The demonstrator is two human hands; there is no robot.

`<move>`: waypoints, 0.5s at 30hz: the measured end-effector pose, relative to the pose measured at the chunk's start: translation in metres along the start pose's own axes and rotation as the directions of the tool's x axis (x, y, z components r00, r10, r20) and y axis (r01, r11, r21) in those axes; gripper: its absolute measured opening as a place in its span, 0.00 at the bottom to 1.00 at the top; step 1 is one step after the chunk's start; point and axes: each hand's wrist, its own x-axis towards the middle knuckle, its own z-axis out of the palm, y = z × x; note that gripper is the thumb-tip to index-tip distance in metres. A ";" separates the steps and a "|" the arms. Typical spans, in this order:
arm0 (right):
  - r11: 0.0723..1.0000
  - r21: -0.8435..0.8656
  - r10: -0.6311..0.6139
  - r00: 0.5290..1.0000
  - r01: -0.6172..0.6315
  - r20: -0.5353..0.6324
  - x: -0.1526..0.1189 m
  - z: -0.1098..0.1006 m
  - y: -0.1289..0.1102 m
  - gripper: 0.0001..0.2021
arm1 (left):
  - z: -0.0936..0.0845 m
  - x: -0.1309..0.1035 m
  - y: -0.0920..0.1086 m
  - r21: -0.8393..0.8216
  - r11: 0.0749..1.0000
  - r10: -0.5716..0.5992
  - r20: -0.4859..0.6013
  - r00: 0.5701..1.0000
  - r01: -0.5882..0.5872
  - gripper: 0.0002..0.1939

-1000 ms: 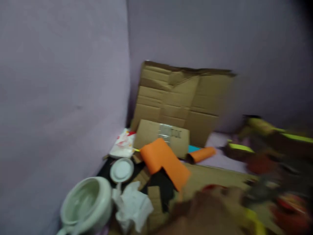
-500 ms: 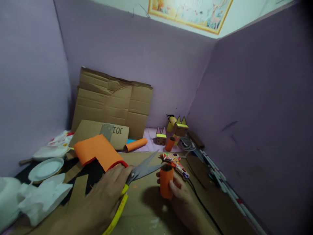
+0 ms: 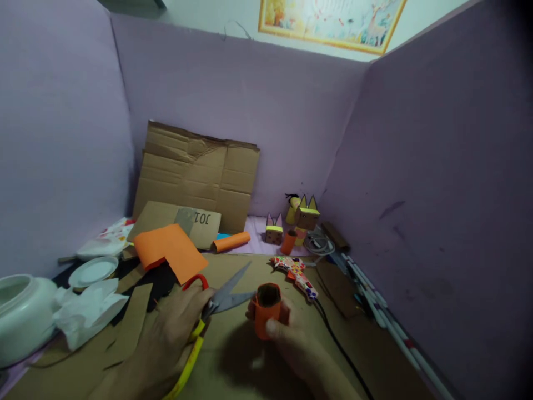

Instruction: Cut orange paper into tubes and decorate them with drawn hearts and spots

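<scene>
My left hand point(image 3: 169, 328) is closed round the handles of the scissors point(image 3: 227, 294), which have red and yellow grips. Their blades are spread apart, and the lower tip reaches the rim of a short orange tube point(image 3: 266, 319). That tube stands upright in my right hand point(image 3: 293, 339), thumb in front and fingers behind. Its hollow opening faces up and shows a brown inside. Just beyond the right hand lies a flower-patterned glue gun point(image 3: 295, 272) with a black cord. A folded sheet of orange paper point(image 3: 172, 250) rests past the left hand.
Several cardboard pieces point(image 3: 200, 178) lean at the back wall. An orange roll point(image 3: 231, 242), another short orange tube point(image 3: 288, 243) and small cardboard animal figures point(image 3: 307, 214) stand behind. At left are a white pot point(image 3: 25, 316), its lid point(image 3: 94, 271) and crumpled tissue point(image 3: 89, 311).
The tube has moved left and tilted so more of its opening shows. The scissors have shifted slightly left and their lower blade tip now meets the rim. The camera view has shifted a little.
</scene>
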 end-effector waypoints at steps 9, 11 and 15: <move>0.991 -0.126 0.058 0.992 -0.044 0.112 -0.002 -0.008 -0.010 0.24 | -0.013 0.005 0.005 0.102 0.985 0.129 0.101 0.987 -0.139 0.33; 0.993 -0.112 0.049 0.991 -0.036 0.122 -0.002 -0.007 -0.009 0.23 | -0.012 0.005 0.004 0.110 0.985 0.122 0.116 0.986 -0.135 0.33; 0.995 -0.102 0.020 0.993 -0.008 0.116 -0.001 -0.002 -0.008 0.22 | -0.010 0.006 0.005 0.080 0.986 0.132 0.166 0.977 -0.146 0.32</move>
